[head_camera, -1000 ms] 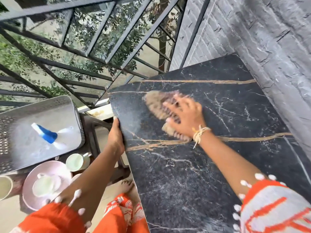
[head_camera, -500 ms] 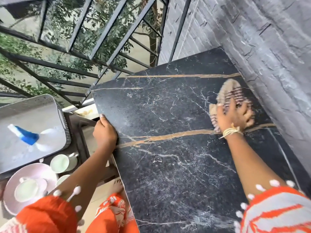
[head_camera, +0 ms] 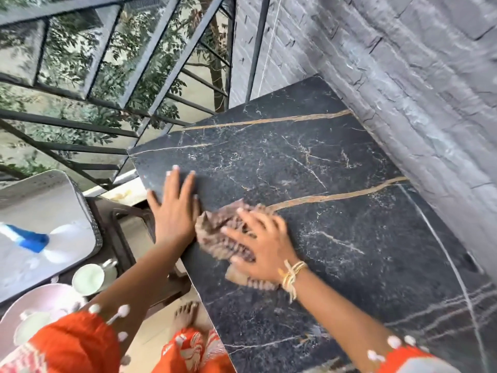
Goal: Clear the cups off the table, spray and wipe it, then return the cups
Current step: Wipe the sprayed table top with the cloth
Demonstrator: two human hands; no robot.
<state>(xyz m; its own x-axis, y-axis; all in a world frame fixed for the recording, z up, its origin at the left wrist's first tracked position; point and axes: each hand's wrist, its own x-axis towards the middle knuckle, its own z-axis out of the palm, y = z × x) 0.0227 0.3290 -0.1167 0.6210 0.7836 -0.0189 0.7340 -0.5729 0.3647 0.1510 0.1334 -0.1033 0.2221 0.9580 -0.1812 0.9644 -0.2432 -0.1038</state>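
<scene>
The black marble table (head_camera: 336, 238) with gold veins fills the middle and right. My right hand (head_camera: 258, 244) presses a brown striped cloth (head_camera: 220, 235) flat on the tabletop near its left edge. My left hand (head_camera: 174, 208) lies flat, fingers spread, on the table's left edge beside the cloth. Off the table at lower left stand a pale green cup (head_camera: 90, 278) and a second cup (head_camera: 32, 325) on a pink plate (head_camera: 51, 297). A spray bottle with a blue head (head_camera: 32, 240) lies on a white perforated tray (head_camera: 40, 200).
A grey stone wall (head_camera: 403, 90) runs along the table's far right side. Black metal railing (head_camera: 121, 90) with trees behind stands at the back left. A dark chair frame (head_camera: 126, 230) sits between tray and table. My bare foot (head_camera: 185, 316) is on the floor below.
My right hand swept the cloth from the table's far right back to its left edge. My left hand went from gripping the edge to lying flat on top. The view tilted.
</scene>
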